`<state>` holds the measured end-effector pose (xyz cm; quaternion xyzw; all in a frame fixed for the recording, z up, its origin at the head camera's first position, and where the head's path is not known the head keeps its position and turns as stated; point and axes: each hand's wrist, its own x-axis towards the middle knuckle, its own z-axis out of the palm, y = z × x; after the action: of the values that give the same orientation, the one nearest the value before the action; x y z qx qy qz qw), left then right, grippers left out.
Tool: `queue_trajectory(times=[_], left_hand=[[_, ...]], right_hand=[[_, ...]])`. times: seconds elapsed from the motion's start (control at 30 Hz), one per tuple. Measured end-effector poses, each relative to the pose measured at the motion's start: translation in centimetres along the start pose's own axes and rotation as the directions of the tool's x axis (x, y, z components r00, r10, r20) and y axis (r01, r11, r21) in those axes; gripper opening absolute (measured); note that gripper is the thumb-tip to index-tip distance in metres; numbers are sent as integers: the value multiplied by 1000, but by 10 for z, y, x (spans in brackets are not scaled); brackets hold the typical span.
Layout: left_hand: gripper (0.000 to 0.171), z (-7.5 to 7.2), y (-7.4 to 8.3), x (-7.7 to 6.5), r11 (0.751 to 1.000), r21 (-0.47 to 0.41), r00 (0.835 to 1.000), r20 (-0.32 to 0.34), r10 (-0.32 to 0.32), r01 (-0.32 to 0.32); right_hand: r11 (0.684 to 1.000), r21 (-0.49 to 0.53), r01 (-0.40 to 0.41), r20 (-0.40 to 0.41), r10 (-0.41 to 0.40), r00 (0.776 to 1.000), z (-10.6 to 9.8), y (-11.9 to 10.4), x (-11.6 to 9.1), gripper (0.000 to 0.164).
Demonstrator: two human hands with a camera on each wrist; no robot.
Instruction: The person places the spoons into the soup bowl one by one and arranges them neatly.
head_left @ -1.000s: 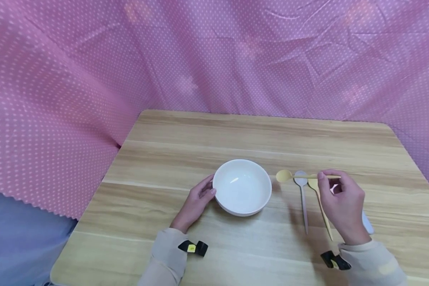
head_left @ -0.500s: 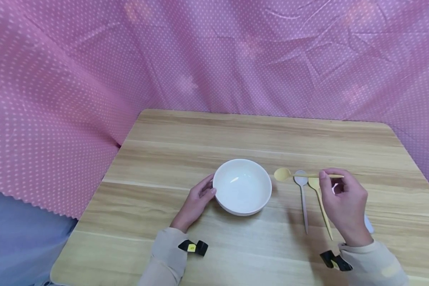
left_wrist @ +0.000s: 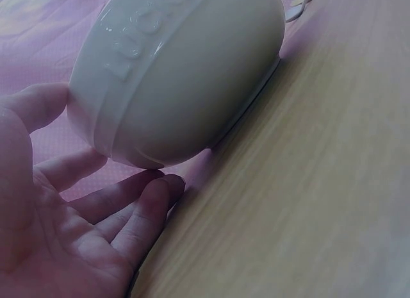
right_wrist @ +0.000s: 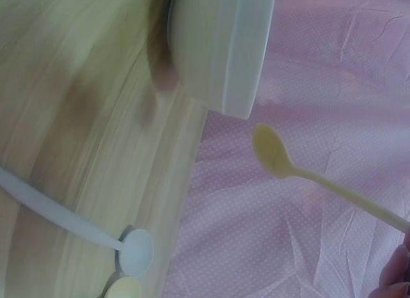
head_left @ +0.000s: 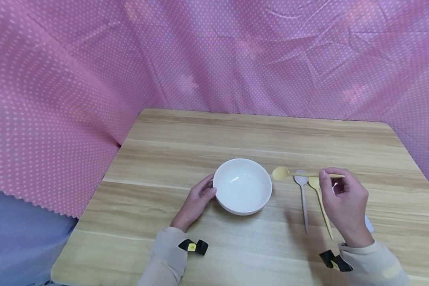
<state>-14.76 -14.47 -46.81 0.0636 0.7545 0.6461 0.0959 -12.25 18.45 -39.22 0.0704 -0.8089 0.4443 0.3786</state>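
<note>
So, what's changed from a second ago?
The yellow spoon held in the right hand has edged slightly left, toward the white bowl. Nothing was grasped or released. The left hand still touches the bowl; the gray spoon and second yellow spoon lie unmoved.

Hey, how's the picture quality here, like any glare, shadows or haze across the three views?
Head view: a small bright glint inside the white bowl, and a soft shadow on the table beside the right hand; left wrist view: dim, with shiny highlights on the bowl's raised letters; right wrist view: hazy and washed out, with a dark shadow beside the bowl.
</note>
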Motion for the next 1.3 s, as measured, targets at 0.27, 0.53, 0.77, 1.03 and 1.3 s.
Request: queue_trajectory(times=[0.27,0.53,0.77,1.03,1.3], left_hand=[[52,0,-24,9,1000,-14,1000,-22,11,-11],[54,0,-27,9,1000,1,1000,-24,16,-16],[53,0,-27,9,999,-23,1000,-18,25,-25],[51,-1,0,-2,1000,-13,1000,-2,-9,9],[51,-1,4,-2,999,7,999,0,-45,45]], right_hand=[[1000,-1,-1,45,1,999,0,-3,-1,9],[999,32,-1,81,-2,997,4,-1,-6,11],[997,77,6,110,-15,994,9,-3,-9,9],[998,45,-46,162,38,986,15,-1,-15,6],[993,41,-112,196,102,975,21,1,-22,7]])
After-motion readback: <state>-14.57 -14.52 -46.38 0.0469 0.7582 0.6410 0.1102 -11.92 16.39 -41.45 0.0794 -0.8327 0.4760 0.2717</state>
